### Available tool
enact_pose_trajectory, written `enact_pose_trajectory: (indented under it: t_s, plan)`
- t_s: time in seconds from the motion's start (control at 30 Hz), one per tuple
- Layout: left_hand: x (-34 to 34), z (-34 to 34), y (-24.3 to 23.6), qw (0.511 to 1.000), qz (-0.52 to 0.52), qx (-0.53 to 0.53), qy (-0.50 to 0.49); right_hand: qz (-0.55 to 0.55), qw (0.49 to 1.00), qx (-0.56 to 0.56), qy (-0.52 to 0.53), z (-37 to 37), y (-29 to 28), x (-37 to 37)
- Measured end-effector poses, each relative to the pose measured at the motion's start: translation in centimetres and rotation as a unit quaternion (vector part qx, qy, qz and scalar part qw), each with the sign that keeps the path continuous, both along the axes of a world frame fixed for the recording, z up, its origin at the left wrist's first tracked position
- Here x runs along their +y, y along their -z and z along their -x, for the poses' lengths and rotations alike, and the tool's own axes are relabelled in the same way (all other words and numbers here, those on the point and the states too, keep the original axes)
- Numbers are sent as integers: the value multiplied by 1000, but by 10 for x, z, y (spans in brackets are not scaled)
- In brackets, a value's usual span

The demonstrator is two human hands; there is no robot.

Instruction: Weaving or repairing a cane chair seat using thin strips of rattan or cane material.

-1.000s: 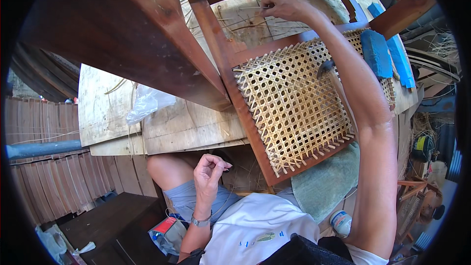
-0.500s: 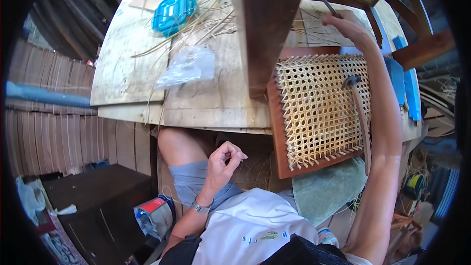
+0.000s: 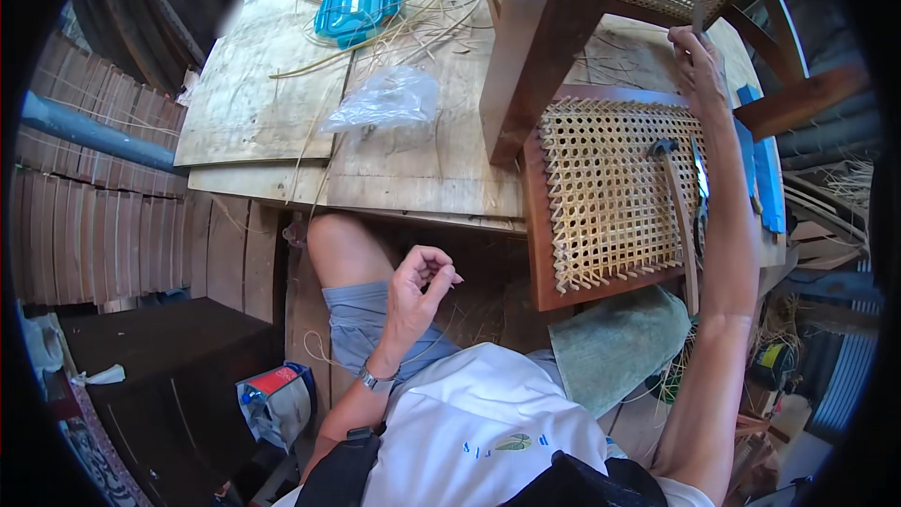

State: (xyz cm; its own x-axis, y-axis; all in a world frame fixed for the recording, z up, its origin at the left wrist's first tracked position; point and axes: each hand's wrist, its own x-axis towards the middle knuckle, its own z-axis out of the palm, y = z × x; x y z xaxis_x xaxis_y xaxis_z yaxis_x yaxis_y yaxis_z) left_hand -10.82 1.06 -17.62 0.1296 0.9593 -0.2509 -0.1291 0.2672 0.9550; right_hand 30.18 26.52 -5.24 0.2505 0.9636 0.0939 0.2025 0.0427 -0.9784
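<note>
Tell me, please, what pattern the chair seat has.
The chair seat has an open lattice weave: head view.

- On my left, reddish-brown slats (image 3: 99,249) crossed by a blue-grey pipe (image 3: 103,137)
- Near me, a dark cabinet (image 3: 155,357)
- Beneath me, a plank floor (image 3: 222,253)
- To my right, a corrugated sheet (image 3: 848,383)

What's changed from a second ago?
The right hand has moved right, beyond the far edge of the seat, a slim tool in its grip. The view swung left, bringing in the blue box. The left hand stays curled; the hammer stays put.
</note>
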Motion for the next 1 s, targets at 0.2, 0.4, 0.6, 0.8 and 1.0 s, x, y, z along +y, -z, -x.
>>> enact_pose_trajectory:
  t_s: [0.2, 0.4, 0.6, 0.8, 1.0]
  plan:
    - [1, 2, -18, 998, -48, 1, -26, -194, 955, 186, 123, 1, -38, -48]
    - [-15, -19, -75, 981, -174, 65, 53, -161, 937, 216, 221, 40, -47, -177]
    - [-12, -98, -84, 960, -7, -113, 255, 17, 923, 322, 209, 124, 22, -346]
    - [-17, -134, -79, 923, 120, -199, 307, 95, 902, 366, 209, 136, 44, -428]
    - [3, -129, -99, 979, -53, -145, 135, 171, 917, 307, 187, 82, 39, -480]
